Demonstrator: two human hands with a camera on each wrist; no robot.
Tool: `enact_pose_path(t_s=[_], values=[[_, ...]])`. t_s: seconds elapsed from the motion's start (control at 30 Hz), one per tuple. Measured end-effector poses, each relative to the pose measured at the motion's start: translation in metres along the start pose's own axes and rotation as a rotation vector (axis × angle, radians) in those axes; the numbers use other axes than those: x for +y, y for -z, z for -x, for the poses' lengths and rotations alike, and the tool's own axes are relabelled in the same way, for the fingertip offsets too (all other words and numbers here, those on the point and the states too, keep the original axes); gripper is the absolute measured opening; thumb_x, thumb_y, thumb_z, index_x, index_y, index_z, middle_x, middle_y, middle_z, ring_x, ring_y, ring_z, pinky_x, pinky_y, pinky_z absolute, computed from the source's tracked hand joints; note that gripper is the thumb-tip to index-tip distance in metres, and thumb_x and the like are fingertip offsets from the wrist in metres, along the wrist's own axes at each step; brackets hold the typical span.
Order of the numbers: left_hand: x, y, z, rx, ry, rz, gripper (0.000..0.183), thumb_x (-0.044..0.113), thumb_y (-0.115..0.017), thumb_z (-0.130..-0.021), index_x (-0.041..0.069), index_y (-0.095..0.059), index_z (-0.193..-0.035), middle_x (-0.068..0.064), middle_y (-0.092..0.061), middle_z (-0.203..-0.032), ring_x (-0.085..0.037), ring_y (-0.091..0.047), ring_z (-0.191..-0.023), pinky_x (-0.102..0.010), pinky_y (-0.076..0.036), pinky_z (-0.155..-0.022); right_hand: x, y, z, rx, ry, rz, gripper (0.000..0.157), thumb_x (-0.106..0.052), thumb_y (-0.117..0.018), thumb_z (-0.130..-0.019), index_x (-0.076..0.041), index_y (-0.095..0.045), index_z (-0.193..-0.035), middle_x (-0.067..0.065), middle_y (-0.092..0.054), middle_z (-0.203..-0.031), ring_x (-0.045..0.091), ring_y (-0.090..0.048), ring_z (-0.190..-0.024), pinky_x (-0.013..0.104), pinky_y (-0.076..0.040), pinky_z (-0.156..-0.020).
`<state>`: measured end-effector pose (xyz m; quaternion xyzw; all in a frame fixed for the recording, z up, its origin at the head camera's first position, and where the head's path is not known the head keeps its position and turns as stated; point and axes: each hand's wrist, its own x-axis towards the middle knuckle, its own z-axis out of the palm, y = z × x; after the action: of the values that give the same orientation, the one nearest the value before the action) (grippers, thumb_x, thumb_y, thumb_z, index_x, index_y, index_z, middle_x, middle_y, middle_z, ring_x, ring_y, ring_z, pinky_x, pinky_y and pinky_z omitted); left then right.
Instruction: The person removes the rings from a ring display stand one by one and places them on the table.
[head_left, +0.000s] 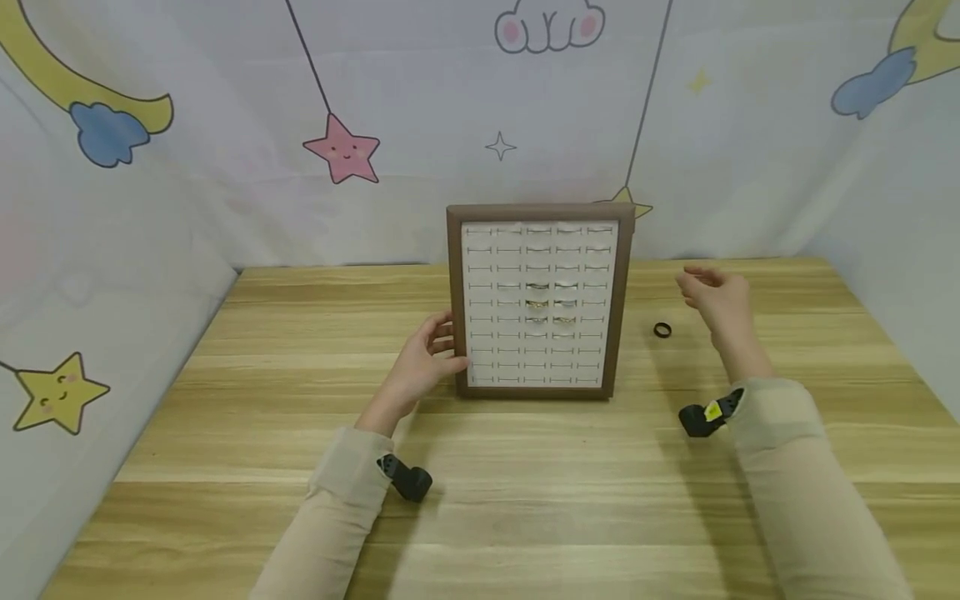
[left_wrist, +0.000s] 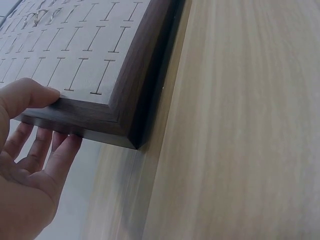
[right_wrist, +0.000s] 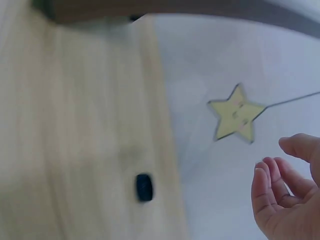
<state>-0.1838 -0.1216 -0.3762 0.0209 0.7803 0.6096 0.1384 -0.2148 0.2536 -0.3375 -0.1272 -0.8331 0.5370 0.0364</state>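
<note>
A brown-framed ring display board (head_left: 537, 367) stands on the table, its white panel lined with rows of slots. Several silver and gold-toned rings (head_left: 564, 320) sit in slots near the panel's middle. My left hand (head_left: 422, 367) grips the frame's left edge, thumb on the front and fingers behind, as the left wrist view shows around the dark wooden border (left_wrist: 95, 117). A black ring (head_left: 662, 330) lies to the right of the board. Above and to the right of that ring is my right hand (head_left: 720, 304), its fingers loosely bent with nothing between thumb and fingertips (right_wrist: 272, 162).
The wood-grain table (head_left: 510, 500) reaches back to a white curtain (head_left: 420, 75) printed with stars, moons and clouds, which also hangs at both sides. A small black wrist camera (head_left: 408, 482) is strapped on the left sleeve, another camera (head_left: 701, 419) on the right.
</note>
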Motion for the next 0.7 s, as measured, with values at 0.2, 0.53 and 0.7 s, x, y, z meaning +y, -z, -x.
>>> enact_pose_path(t_s=[0.2, 0.53, 0.7], values=[[0.001, 0.000, 0.001, 0.001, 0.005, -0.003, 0.074, 0.000, -0.065, -0.086, 0.013, -0.028, -0.149, -0.012, -0.040, -0.146, -0.031, -0.041, -0.134, -0.046, -0.043, -0.107, -0.034, -0.005, 0.014, 0.053, 0.133, -0.009, 0.050, -0.035, -0.055, -0.095, -0.004, -0.053, -0.134, -0.020, -0.053, -0.094, -0.005, -0.053, -0.086, 0.008, -0.047, -0.075], [0.001, 0.001, 0.001, -0.004, 0.007, -0.009, 0.076, 0.000, -0.065, -0.086, 0.012, -0.026, -0.150, -0.013, -0.039, -0.147, -0.032, -0.040, -0.135, -0.046, -0.042, -0.108, -0.071, -0.039, 0.050, -0.025, 0.428, 0.169, 0.029, -0.020, -0.059, -0.094, -0.003, -0.063, -0.117, 0.007, -0.066, -0.103, 0.000, -0.055, -0.088, 0.010, -0.044, -0.078], [0.000, 0.001, 0.001, -0.005, 0.003, -0.009, 0.076, 0.000, -0.064, -0.086, 0.012, -0.026, -0.150, -0.013, -0.039, -0.147, -0.033, -0.040, -0.135, -0.047, -0.042, -0.108, -0.070, -0.057, 0.060, -0.110, 0.543, 0.282, 0.020, -0.005, -0.059, -0.091, 0.001, -0.063, -0.110, 0.018, -0.067, -0.100, 0.021, -0.062, -0.088, 0.018, -0.049, -0.075]])
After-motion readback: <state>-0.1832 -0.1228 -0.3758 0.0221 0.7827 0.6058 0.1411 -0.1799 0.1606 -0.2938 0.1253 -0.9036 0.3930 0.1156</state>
